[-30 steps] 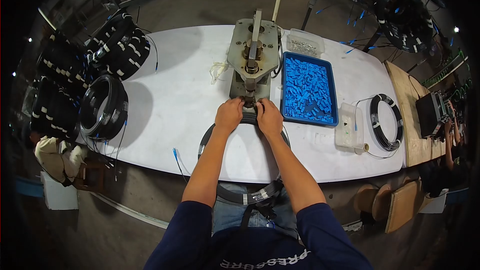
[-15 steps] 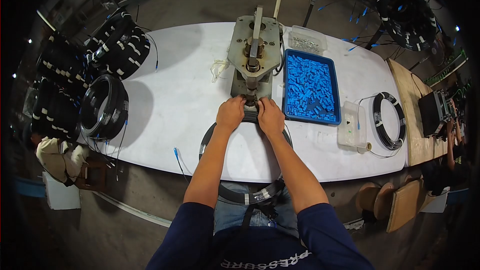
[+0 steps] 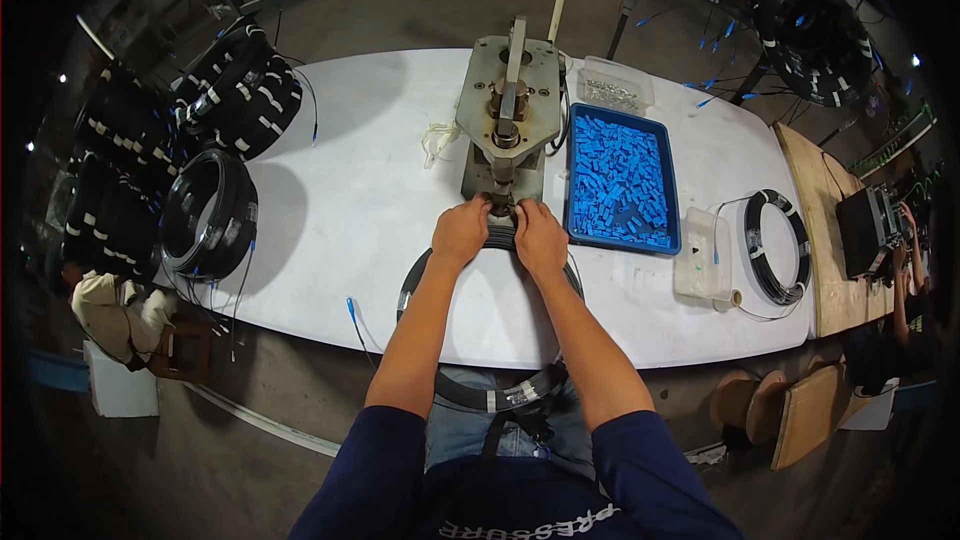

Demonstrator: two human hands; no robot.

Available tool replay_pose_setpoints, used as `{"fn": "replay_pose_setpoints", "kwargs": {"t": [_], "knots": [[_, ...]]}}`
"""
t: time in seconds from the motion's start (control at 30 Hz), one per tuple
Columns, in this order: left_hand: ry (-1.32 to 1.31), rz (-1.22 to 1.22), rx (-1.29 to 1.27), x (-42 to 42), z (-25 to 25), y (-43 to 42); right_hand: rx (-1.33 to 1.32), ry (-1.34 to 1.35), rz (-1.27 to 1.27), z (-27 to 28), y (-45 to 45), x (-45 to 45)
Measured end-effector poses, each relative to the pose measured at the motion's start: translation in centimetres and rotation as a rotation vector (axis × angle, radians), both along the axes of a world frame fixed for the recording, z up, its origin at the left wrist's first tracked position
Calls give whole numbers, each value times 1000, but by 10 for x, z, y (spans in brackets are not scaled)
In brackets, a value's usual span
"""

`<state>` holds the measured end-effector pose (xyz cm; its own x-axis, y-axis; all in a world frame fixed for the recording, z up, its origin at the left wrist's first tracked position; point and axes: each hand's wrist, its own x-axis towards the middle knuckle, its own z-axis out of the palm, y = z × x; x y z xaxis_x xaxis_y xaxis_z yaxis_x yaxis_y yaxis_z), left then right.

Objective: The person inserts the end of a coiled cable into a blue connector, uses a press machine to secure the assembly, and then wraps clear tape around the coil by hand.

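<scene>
On the table (image 3: 370, 150), a press (image 3: 507, 105) stands in the middle, cable coils (image 3: 208, 213) lie at the left, and a tray (image 3: 622, 180) of connectors sits just right of the press

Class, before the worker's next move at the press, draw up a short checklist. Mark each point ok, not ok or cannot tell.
1. Both hands at the press: ok, left hand and right hand at its front.
2. Fingertips well clear of the press's working end: not ok, they are close beside it.
3. Piece at the fingertips lined up: cannot tell, hidden.
4. Cable coil wholly on the table: not ok, it overhangs the edge.
5. Blue parts gathered in the tray: ok.
</scene>
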<state>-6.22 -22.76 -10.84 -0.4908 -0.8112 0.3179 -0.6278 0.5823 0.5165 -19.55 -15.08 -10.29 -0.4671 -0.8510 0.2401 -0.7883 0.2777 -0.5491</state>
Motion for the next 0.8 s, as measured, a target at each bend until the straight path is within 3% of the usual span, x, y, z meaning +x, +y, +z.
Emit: {"fn": "replay_pose_setpoints", "kwargs": {"t": [0.8], "knots": [[-13,-37,13,-1,7,2,-36,-26,-4,4,1,0]]}}
